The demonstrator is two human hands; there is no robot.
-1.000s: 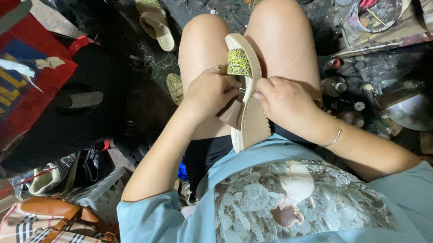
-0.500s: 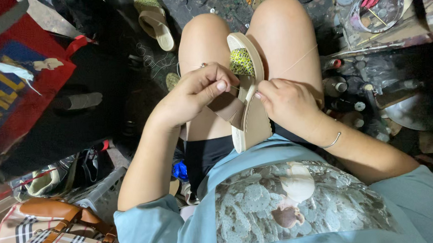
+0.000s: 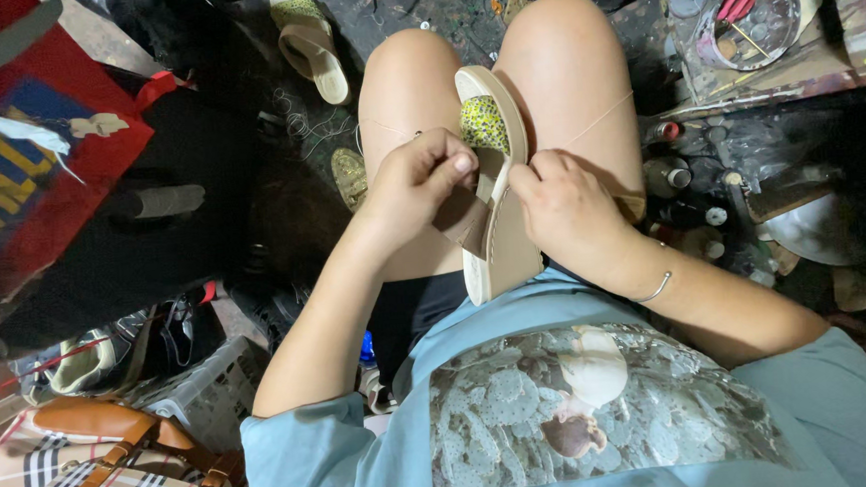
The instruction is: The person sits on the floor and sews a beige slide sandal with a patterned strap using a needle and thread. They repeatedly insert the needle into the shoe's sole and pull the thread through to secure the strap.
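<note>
Resting lengthwise between the person's bare thighs at the frame's centre, a beige sandal (image 3: pixel 500 219) with a yellow-green patterned strap (image 3: pixel 483 123) points toward the top. The left hand (image 3: pixel 411 185) has its fingers pinched shut on the loose tan flap of the strap at the sandal's left edge; the right hand (image 3: pixel 566 205) has its fingers curled closed against the right edge, and a thin thread (image 3: pixel 601 121) runs from there across the right thigh. Below lies a dark, stained floor (image 3: pixel 439 12), crowded with clutter. At upper left sits a red bag (image 3: pixel 78 175) with blue and yellow shapes; at lower left, a plaid bag (image 3: pixel 77 486) with tan straps. A matching sandal (image 3: pixel 309 42) lies at the top. A round tin (image 3: pixel 748 24) holding red-handled pliers stands at upper right, small bottles (image 3: pixel 685 193) below it.
</note>
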